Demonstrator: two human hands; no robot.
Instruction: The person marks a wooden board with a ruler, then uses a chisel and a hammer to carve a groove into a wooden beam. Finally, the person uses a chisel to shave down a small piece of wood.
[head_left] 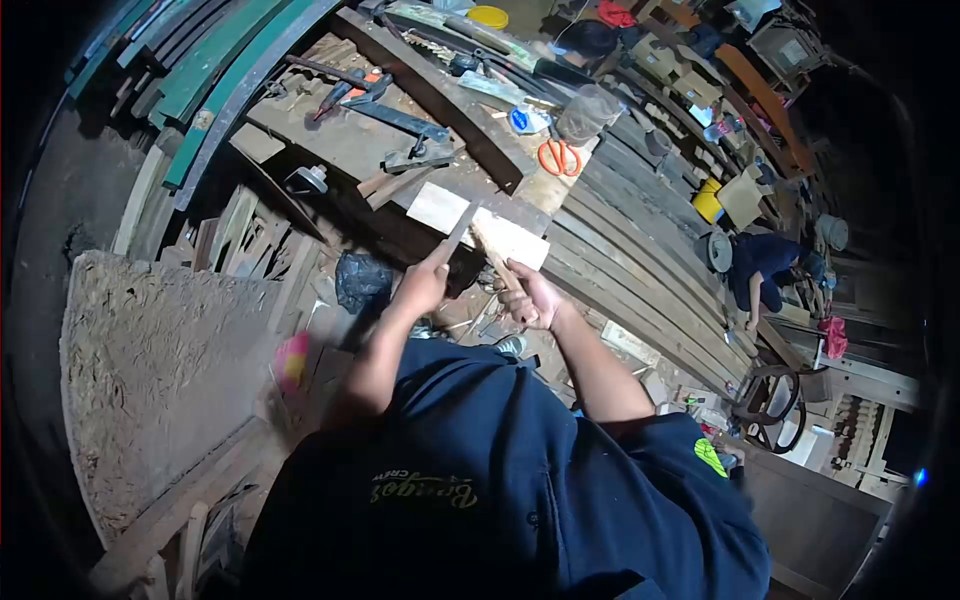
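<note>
While the pale board (428, 208) lies along the near edge of the cluttered bench (335, 142), we note in the head view both hands working over it. Left hand (422, 288), at about half past seven from the board, has its fingers closed round a flat, narrow bar (459, 234) whose far end points to one o'clock, over the board. Right hand (541, 299), near five o'clock, has fingers curled round a slim wooden piece (496, 258), ragged at its upper end, which leans toward eleven. Whether bar and wooden piece touch, we cannot tell.

From the board: orange-handled scissors (559, 158) at two o'clock; clear plastic container (586, 115) beyond them, between one and two; blue-grey metal tool (402, 121) at eleven; dark plastic bag (362, 281) at eight, below bench level; long planks (640, 285) toward four. Well off at three, we record a crouching co-worker (762, 262) in dark clothing.
</note>
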